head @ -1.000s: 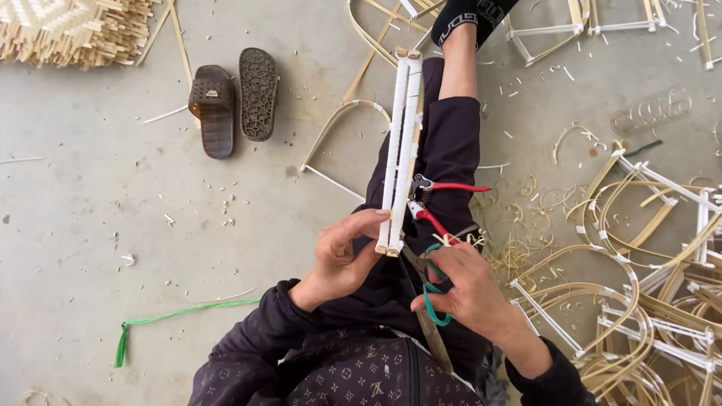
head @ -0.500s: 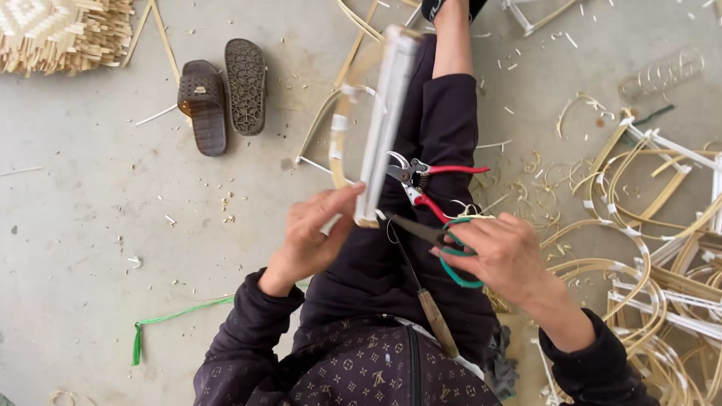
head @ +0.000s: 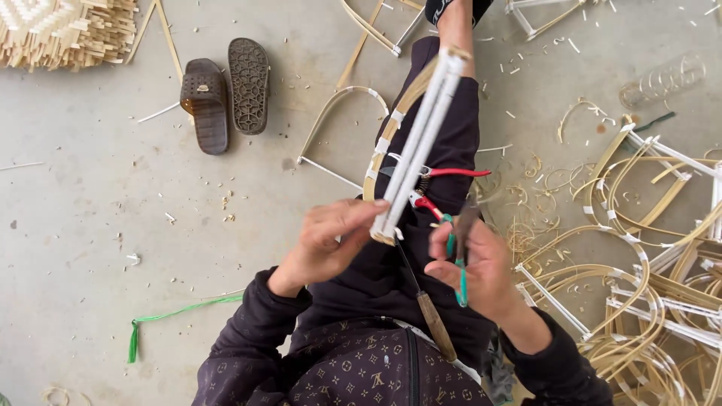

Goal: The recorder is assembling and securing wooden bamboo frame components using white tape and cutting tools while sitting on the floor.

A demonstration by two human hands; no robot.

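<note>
My left hand (head: 331, 242) pinches low end of bamboo frame (head: 418, 143). Looks light, stiff, smooth; grip near taped end. My right hand (head: 474, 265) closed round green-handled scissors (head: 456, 259), just beside frame.

Dark patterned long-sleeved top (head: 353, 372), black trousers (head: 451, 150), black shoe (head: 451, 7).

Top left, a pair of brown sandals (head: 224, 98) on the concrete floor (head: 83, 225), one sole-up, w/ a stack of woven bamboo (head: 64, 28) in the corner above. Green strip (head: 177, 316) lies lower left, a bent cane hoop (head: 335, 124) mid-floor, shavings scattered all over. Right side: heap of curved bamboo frames (head: 654, 248), plus a clear plastic bottle (head: 662, 79) near the top edge.
</note>
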